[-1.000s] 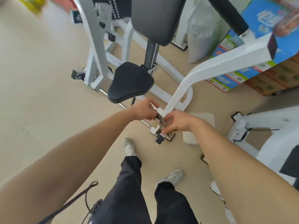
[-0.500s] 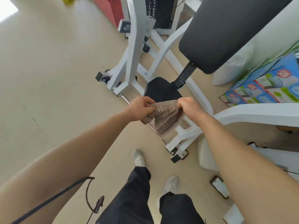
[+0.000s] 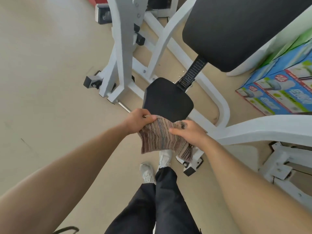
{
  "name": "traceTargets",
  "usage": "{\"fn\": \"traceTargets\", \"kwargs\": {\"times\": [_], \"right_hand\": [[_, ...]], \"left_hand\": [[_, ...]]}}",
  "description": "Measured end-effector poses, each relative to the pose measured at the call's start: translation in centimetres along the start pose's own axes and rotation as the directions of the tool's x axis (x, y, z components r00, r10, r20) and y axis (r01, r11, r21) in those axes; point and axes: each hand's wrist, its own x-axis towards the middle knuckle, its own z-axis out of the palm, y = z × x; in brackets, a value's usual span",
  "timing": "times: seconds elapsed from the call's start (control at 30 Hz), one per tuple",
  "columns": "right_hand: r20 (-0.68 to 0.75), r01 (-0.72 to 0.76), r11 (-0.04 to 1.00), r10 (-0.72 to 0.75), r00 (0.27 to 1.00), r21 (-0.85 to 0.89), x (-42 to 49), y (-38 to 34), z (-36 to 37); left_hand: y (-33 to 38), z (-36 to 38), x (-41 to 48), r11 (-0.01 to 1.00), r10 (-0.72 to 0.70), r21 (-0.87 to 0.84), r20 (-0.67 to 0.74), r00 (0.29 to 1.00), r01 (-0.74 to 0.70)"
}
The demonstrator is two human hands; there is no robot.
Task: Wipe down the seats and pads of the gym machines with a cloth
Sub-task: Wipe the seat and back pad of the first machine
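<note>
A striped brownish cloth (image 3: 157, 138) hangs spread between my two hands in front of me. My left hand (image 3: 139, 120) pinches its upper left edge. My right hand (image 3: 189, 132) grips its upper right part, fingers laid over the fabric. Just beyond the cloth is the black seat (image 3: 167, 98) of a white gym machine, with the cloth's top edge at the seat's near rim. Above and to the right, the large black back pad (image 3: 236, 29) tilts on a black notched post (image 3: 192, 73).
The white machine frame (image 3: 121, 53) stands on the beige floor at left and centre. A white curved arm (image 3: 263, 129) crosses at right, with another white base (image 3: 280, 164) below it. Blue printed boxes (image 3: 276, 88) lie at far right. My legs and shoes (image 3: 157, 168) are below.
The view and I have come closer to the seat. The cloth, bunched between my hands a second ago, is spread wider, and my right hand now lies over its right part.
</note>
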Motion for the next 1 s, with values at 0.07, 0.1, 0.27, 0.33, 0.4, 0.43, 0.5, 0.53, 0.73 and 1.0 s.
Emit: {"fn": "traceTargets", "kwargs": {"times": [0.07, 0.1, 0.27, 0.33, 0.4, 0.43, 0.5, 0.53, 0.73, 1.0], "right_hand": [[0.014, 0.02, 0.999, -0.019, 1.0, -0.037, 2.2, -0.5, -1.3], [0.007, 0.037, 0.999, -0.037, 0.999, -0.03, 3.4, -0.9, -2.0], [-0.253, 0.192, 0.981, -0.179, 0.951, 0.027, 8.5, -4.4, -5.9], [-0.376, 0.221, 0.975, -0.211, 0.902, -0.017, 10.3, -4.9, -6.3], [-0.458, 0.213, 0.966, -0.258, 0.851, -0.148, 11.9, -4.8, -6.2], [-0.487, 0.201, 0.952, -0.293, 0.823, -0.232, 12.6, -4.3, -5.8], [-0.534, 0.154, 0.922, -0.335, 0.777, -0.354, 14.4, -2.8, -4.6], [-0.557, 0.124, 0.918, -0.331, 0.762, -0.376, 15.3, -1.6, -3.6], [-0.501, -0.025, 0.957, -0.128, 0.856, -0.287, 17.7, 6.7, 4.4], [-0.579, -0.063, 0.848, -0.303, 0.757, -0.526, 21.7, 6.7, 7.2]], "left_hand": [[1.2, -1.2, 2.5, 0.999, -0.014, 0.044, 0.02, 1.0, 0.013], [2.1, -2.0, 3.7, 0.997, -0.005, 0.073, 0.027, 1.0, 0.003], [7.0, -5.6, 9.9, 0.978, 0.144, 0.163, -0.104, 0.984, -0.126], [7.8, -6.1, 12.3, 0.954, 0.214, 0.244, -0.151, 0.965, -0.174], [7.4, -6.1, 14.5, 0.898, 0.283, 0.391, -0.165, 0.945, -0.201], [6.8, -6.0, 15.4, 0.855, 0.324, 0.473, -0.169, 0.931, -0.212], [4.4, -5.5, 17.1, 0.755, 0.409, 0.61, -0.15, 0.9, -0.241], [2.8, -5.0, 17.8, 0.704, 0.441, 0.661, -0.12, 0.889, -0.26], [-7.0, -1.9, 18.3, 0.609, 0.312, 0.727, 0.148, 0.939, -0.317], [-7.0, 1.3, 21.5, 0.617, 0.499, 0.686, 0.039, 0.866, -0.386]]}}
